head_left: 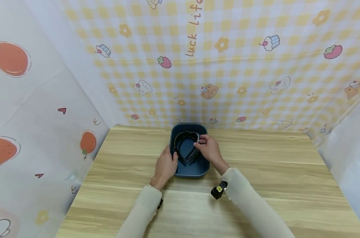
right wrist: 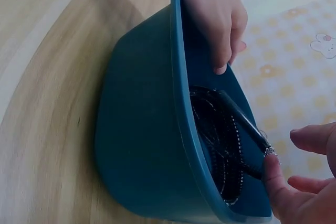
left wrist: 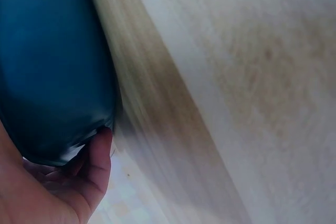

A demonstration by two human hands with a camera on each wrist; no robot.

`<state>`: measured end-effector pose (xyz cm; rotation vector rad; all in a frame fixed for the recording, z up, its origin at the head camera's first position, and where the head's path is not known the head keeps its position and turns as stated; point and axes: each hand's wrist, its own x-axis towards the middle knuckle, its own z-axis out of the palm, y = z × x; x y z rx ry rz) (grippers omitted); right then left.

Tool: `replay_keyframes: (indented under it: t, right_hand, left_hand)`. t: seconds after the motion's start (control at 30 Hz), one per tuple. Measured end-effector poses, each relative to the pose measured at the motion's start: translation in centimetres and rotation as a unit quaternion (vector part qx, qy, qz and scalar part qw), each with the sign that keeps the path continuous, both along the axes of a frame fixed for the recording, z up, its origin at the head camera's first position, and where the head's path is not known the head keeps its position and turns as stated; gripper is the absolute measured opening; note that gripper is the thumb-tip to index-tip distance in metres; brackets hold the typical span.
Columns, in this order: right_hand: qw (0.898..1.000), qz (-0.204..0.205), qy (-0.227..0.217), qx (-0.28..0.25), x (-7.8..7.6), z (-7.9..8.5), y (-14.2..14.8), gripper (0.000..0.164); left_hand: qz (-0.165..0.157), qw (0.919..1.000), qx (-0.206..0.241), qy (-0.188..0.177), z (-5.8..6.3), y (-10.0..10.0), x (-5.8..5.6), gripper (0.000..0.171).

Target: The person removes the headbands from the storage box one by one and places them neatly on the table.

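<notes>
A dark teal plastic bin sits on the table, with several black headbands lying inside. My left hand grips the bin's left wall, thumb inside and fingers outside; the left wrist view shows its fingers curled at the bin. Over the right rim reaches my right hand. In the right wrist view its thumb tip meets the sparkly part of a black headband, while the other fingers stand apart from it. Beaded trim shows on another headband deeper in the bin.
The light wood table meets a yellow-checked cloth backdrop just behind the bin. A white printed sheet hangs at the left, and pale fabric at the right. A black wrist camera sits below the right sleeve cuff.
</notes>
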<state>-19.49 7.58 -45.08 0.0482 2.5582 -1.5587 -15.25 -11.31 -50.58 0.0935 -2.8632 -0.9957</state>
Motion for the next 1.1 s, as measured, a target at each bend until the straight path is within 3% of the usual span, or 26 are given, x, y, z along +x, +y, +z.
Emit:
replay_keyframes:
  t: [0.33, 0.67, 1.1]
  right_hand:
    - [0.999, -0.014, 0.008, -0.028, 0.0, -0.6, -0.3, 0.046]
    - [0.999, -0.011, 0.034, 0.033, -0.1, -0.9, -0.2, 0.039]
    - [0.998, -0.022, 0.038, 0.044, -0.4, -1.2, 0.4, 0.039]
  left_hand:
    - [0.003, 1.0, -0.001, 0.006, -0.4, 0.2, -0.1, 0.042]
    - [0.003, 1.0, 0.002, 0.0, -0.5, -0.1, -0.1, 0.042]
    - [0.005, 0.9999, -0.006, -0.007, -0.4, -0.1, 0.0, 0.047]
